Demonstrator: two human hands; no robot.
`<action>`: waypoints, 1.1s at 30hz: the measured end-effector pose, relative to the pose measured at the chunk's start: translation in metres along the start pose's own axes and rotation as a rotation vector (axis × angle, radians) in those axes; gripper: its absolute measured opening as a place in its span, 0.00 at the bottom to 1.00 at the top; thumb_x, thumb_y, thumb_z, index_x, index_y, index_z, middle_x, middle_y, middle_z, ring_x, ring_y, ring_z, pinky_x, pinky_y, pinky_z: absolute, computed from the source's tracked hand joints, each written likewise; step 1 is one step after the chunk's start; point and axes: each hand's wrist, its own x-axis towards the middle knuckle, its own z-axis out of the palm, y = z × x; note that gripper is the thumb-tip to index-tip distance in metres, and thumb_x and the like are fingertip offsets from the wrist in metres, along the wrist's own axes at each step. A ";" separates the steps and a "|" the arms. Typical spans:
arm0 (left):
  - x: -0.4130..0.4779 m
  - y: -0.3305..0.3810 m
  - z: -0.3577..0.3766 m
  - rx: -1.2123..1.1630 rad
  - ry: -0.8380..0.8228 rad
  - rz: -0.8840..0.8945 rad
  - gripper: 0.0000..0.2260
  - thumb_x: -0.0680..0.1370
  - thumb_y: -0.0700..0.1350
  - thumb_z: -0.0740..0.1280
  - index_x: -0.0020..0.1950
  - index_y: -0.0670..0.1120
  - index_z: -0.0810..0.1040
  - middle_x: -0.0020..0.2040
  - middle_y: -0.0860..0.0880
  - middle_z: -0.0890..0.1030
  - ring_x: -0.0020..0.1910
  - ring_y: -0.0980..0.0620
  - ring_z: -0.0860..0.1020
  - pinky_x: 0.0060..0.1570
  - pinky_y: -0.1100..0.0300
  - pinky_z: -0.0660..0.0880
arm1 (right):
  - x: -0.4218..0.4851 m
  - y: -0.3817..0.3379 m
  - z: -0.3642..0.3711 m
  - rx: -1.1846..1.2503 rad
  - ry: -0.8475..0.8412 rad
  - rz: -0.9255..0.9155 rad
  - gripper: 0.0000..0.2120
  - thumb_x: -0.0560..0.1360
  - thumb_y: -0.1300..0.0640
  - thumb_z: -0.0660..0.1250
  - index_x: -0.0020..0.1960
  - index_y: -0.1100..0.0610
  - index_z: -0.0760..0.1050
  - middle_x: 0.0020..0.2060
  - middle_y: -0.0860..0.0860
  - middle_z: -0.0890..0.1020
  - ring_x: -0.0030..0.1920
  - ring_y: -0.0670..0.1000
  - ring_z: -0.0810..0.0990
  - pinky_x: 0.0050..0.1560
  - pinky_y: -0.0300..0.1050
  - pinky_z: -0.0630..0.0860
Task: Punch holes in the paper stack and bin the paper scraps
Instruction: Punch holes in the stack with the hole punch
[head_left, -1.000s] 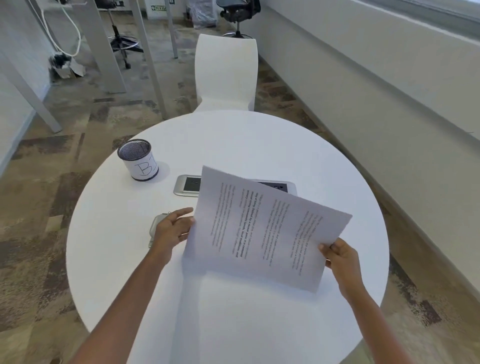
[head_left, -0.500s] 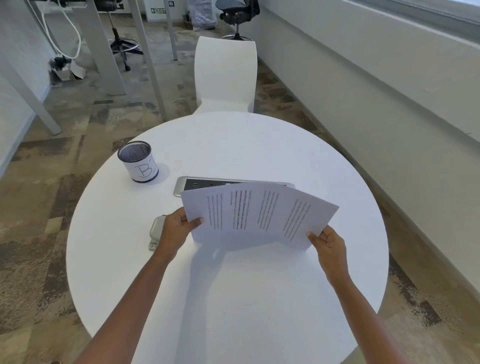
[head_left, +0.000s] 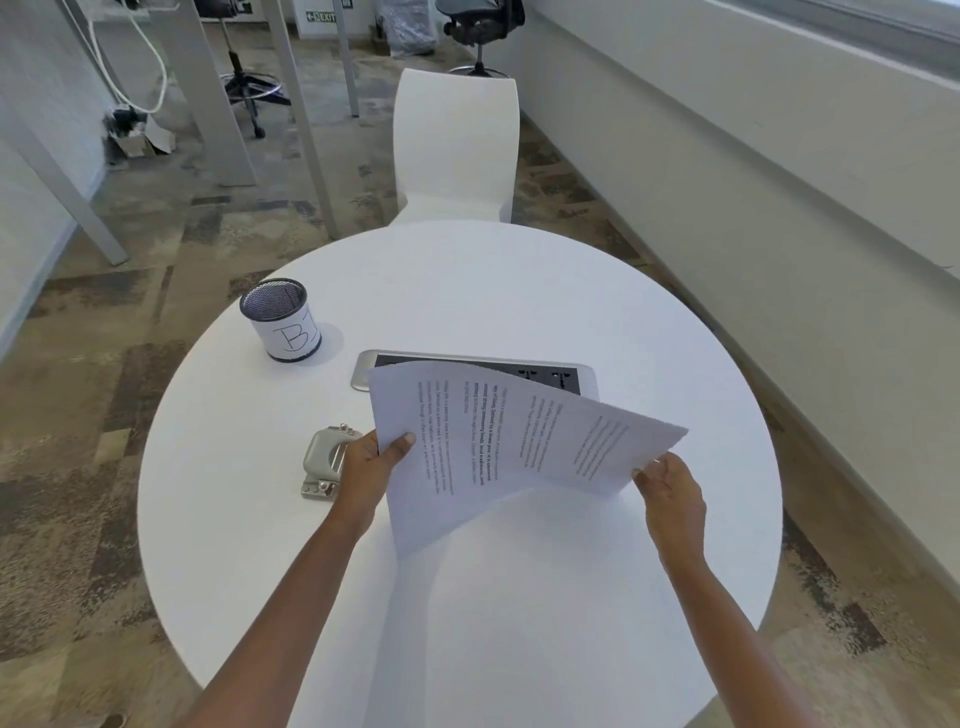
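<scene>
Both hands, left (head_left: 371, 467) & right (head_left: 670, 491), have fingers pinched on the paper stack (head_left: 509, 447), lifted over the surface (head_left: 519, 623). Prep step, unpunched; next: feed an edge into the hole punch (head_left: 324, 460) at 9 o'clock. Bin (head_left: 280, 326) at 11.

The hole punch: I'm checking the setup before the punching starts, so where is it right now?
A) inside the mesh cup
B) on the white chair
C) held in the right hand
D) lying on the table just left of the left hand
D: the hole punch lies on the table beside the left hand, while both hands hold the paper stack.
</scene>
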 end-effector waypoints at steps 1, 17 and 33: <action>-0.001 0.000 0.003 -0.031 0.002 -0.016 0.09 0.77 0.35 0.63 0.56 0.38 0.77 0.43 0.52 0.83 0.37 0.58 0.82 0.39 0.67 0.80 | -0.001 0.001 0.001 0.012 0.018 0.028 0.14 0.76 0.63 0.63 0.60 0.60 0.70 0.53 0.52 0.77 0.57 0.53 0.75 0.57 0.47 0.69; -0.016 -0.036 0.056 -0.477 0.190 -0.393 0.16 0.78 0.33 0.60 0.67 0.38 0.69 0.67 0.38 0.72 0.56 0.46 0.73 0.59 0.48 0.70 | -0.033 -0.011 0.042 0.631 -0.481 0.509 0.16 0.77 0.50 0.61 0.59 0.60 0.73 0.53 0.56 0.81 0.53 0.55 0.81 0.51 0.47 0.78; -0.016 -0.035 0.013 -0.513 0.021 -0.544 0.05 0.78 0.38 0.62 0.49 0.41 0.77 0.32 0.49 0.85 0.30 0.56 0.83 0.28 0.66 0.79 | -0.015 -0.006 0.034 0.389 -0.191 0.428 0.13 0.76 0.69 0.60 0.57 0.59 0.74 0.51 0.58 0.79 0.49 0.57 0.78 0.54 0.56 0.76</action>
